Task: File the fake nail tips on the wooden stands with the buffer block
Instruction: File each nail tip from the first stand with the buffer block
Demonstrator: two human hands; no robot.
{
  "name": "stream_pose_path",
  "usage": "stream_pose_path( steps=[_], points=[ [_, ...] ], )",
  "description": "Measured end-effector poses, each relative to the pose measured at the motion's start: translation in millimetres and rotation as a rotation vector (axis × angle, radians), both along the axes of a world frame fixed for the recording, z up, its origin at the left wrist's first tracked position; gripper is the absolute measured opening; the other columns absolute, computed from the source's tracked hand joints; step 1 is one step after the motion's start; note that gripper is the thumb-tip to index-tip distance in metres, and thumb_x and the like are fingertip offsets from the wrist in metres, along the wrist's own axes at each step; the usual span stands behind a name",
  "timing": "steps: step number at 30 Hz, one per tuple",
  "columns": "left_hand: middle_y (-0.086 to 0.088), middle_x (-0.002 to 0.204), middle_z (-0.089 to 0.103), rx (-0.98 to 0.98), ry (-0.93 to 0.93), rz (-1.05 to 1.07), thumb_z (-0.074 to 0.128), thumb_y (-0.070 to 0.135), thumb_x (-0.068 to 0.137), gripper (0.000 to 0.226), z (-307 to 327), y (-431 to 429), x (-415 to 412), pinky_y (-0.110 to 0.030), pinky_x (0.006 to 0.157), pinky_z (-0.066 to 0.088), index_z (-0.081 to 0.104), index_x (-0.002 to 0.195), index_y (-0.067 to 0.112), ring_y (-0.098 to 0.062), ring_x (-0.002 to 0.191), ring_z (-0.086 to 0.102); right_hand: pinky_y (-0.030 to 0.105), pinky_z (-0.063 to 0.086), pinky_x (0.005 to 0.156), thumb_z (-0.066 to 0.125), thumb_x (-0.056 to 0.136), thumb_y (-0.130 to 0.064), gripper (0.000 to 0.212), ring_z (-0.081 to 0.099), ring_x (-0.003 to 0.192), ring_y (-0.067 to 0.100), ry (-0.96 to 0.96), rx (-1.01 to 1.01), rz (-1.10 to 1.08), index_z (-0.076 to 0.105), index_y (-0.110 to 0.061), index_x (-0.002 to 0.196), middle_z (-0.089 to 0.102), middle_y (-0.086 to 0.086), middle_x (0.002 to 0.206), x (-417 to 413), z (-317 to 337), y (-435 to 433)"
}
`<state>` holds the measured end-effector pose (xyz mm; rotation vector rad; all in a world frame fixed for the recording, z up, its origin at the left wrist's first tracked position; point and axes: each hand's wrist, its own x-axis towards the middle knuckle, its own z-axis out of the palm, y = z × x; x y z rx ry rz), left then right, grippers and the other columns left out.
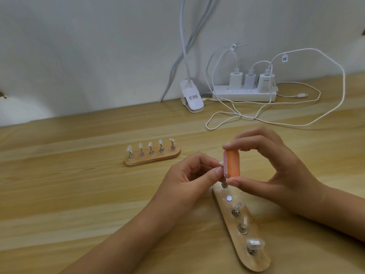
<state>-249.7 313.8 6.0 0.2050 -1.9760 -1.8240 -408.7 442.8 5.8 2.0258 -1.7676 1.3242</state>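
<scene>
My right hand [276, 167] grips an orange and pink buffer block [232, 164] between thumb and fingers, upright above the near wooden stand [254, 254]. My left hand [193, 175] pinches a clear nail tip [221, 163] against the block's pink side, over the stand's far peg [224, 184]. The near stand has one bare metal disc [229, 198] and three pegs with clear tips [237, 206]. A second wooden stand [152, 161] with several white-tipped pegs lies further back to the left.
A white power strip [245, 93] with three chargers sits at the back by the wall. Loose white cables [256, 117] loop over the table behind my hands. A white clip lamp base [192, 99] is clamped at the table's far edge.
</scene>
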Motion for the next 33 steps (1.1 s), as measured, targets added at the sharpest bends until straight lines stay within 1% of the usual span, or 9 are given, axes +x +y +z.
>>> stream_pose_path(
  steps=[3,7,10,15,21,25,27,31,33],
  points=[
    [0.009,0.077,0.07,-0.016,-0.001,0.003,0.067,0.024,0.085,0.009,0.6,0.3,-0.2,-0.015,0.075,0.049,0.071,0.079,0.029,-0.004,0.077,0.064,0.027,0.041,0.096,0.072,0.08,-0.044,0.044,0.054,0.11,0.013,0.058,0.004,0.012,0.059,-0.025,0.118,0.056,-0.007,0.114,0.3,0.5,0.3],
    [0.0,0.079,0.073,0.006,-0.022,0.004,0.064,0.02,0.086,0.013,0.4,-1.3,1.7,-0.017,0.079,0.05,0.069,0.077,0.027,-0.009,0.081,0.069,0.024,0.042,0.094,0.071,0.08,-0.04,0.045,0.053,0.108,0.011,-0.016,-0.021,-0.035,0.059,-0.02,0.119,0.055,-0.008,0.115,-4.3,2.1,-2.2],
    [0.0,0.075,0.071,-0.006,-0.036,-0.015,0.062,0.015,0.087,0.01,0.3,-0.7,3.4,-0.017,0.076,0.05,0.066,0.079,0.018,-0.009,0.076,0.068,0.027,0.042,0.095,0.072,0.081,-0.039,0.046,0.054,0.11,0.015,-0.011,-0.018,-0.007,0.058,-0.023,0.121,0.055,-0.008,0.115,-2.1,0.1,-2.1],
    [0.006,0.066,0.067,-0.036,-0.054,-0.015,0.06,0.013,0.085,0.008,1.7,1.4,3.0,-0.016,0.071,0.05,0.063,0.079,0.009,-0.005,0.067,0.064,0.023,0.043,0.094,0.073,0.08,-0.037,0.042,0.057,0.109,0.017,-0.078,0.067,0.077,0.06,-0.02,0.116,0.057,-0.006,0.113,-1.7,-0.5,-0.3],
    [0.005,0.064,0.066,-0.029,-0.068,-0.001,0.06,0.017,0.082,0.008,3.3,2.8,2.5,-0.016,0.073,0.049,0.062,0.076,0.012,-0.006,0.067,0.063,0.026,0.046,0.09,0.074,0.078,-0.035,0.041,0.057,0.104,0.017,-0.097,0.075,0.087,0.06,-0.019,0.113,0.057,-0.005,0.11,-4.0,1.7,-1.0],
    [0.005,0.064,0.065,-0.017,-0.067,0.003,0.059,0.017,0.082,0.008,2.9,2.5,2.4,-0.016,0.072,0.049,0.061,0.076,0.011,-0.006,0.066,0.062,0.021,0.043,0.09,0.074,0.078,-0.037,0.041,0.055,0.104,0.014,-0.061,0.051,0.089,0.059,-0.022,0.113,0.056,-0.007,0.111,-2.7,0.3,-1.3],
    [0.005,0.062,0.065,-0.016,-0.063,0.001,0.06,0.017,0.081,0.008,2.9,2.8,2.0,-0.015,0.073,0.049,0.061,0.075,0.011,-0.006,0.067,0.062,0.022,0.044,0.088,0.074,0.078,-0.037,0.041,0.054,0.101,0.013,-0.089,0.025,0.056,0.059,-0.021,0.114,0.056,-0.005,0.111,-4.5,1.8,-2.4],
    [0.004,0.065,0.064,-0.017,-0.062,0.003,0.059,0.016,0.081,0.008,3.2,2.4,2.2,-0.017,0.071,0.048,0.061,0.075,0.011,-0.007,0.066,0.061,0.022,0.044,0.089,0.077,0.077,-0.037,0.041,0.057,0.103,0.017,-0.028,0.08,0.127,0.061,-0.019,0.11,0.056,-0.005,0.108,-2.9,-1.6,-0.5],
    [0.005,0.064,0.065,-0.02,-0.06,0.006,0.059,0.016,0.081,0.008,2.8,2.4,2.0,-0.016,0.071,0.048,0.061,0.075,0.012,-0.006,0.066,0.061,0.02,0.043,0.088,0.075,0.078,-0.038,0.041,0.056,0.1,0.014,-0.084,0.063,0.099,0.061,-0.019,0.111,0.057,-0.006,0.108,-2.8,-1.0,-2.5]
  ],
)
